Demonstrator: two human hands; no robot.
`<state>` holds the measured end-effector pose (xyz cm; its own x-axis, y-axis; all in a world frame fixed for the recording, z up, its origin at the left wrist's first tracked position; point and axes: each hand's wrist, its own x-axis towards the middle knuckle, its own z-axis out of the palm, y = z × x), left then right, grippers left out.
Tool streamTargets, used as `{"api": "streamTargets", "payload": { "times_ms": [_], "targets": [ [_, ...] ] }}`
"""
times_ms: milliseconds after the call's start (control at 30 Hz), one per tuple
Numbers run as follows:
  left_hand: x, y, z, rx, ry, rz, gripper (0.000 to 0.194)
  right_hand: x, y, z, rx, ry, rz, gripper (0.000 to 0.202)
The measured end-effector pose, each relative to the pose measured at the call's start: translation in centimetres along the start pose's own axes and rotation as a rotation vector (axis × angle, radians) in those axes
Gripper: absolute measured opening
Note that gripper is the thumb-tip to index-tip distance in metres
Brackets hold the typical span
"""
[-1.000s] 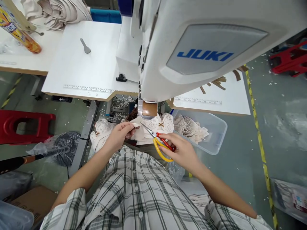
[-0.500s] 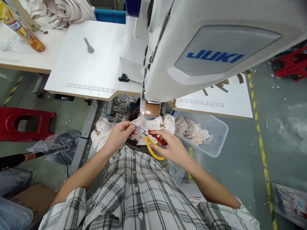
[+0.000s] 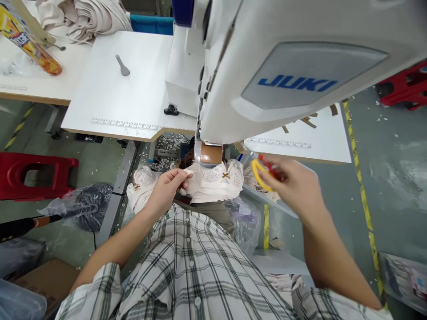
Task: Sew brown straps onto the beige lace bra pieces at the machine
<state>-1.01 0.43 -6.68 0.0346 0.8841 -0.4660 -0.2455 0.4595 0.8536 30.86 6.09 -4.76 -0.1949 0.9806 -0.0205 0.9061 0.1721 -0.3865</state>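
Cream lace garment (image 3: pixel 216 184): lay at frame centre, just below the brown end plate (image 3: pixel 211 154) of the white sewing machine (image 3: pixel 283 89). Left grip (image 3: pixel 168 186) was at its left side, fingertips pinching an edge of the cloth. Scissors (image 3: pixel 262 174), yellow and red handles, were right of the garment and apart from it; right grip (image 3: pixel 298 184) was closed round the handles, both blurred. That hand partly hid a clear bin (image 3: pixel 288 208) of pale fabric pieces. Machine jutted in from upper right, blocking part of the white counter (image 3: pixel 143 93). Upper left: small grey tool (image 3: pixel 123 67) on the counter, orange bottle (image 3: pixel 50 64) farther left. Red stool (image 3: pixel 18 189), left edge.
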Motion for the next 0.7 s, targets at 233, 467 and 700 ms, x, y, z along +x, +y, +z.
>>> {"api": "streamTargets", "payload": {
  "times_ms": [233, 467, 700],
  "targets": [
    [-0.2, 3.5, 0.7, 0.323, -0.330, -0.153, 0.036, 2.7, -3.7, 0.8, -0.074, 0.225, -0.377, 0.047],
    [-0.5, 3.0, 0.5, 0.890, -0.270, 0.155, 0.031, 0.2, -7.6, 7.2, 0.218, -0.188, -0.572, 0.020],
    [-1.2, -5.7, 2.4, 0.367, -0.193, 0.237, 0.060, 1.1, -6.5, 6.7, 1.478, -0.227, 0.396, 0.022]
  ]
}}
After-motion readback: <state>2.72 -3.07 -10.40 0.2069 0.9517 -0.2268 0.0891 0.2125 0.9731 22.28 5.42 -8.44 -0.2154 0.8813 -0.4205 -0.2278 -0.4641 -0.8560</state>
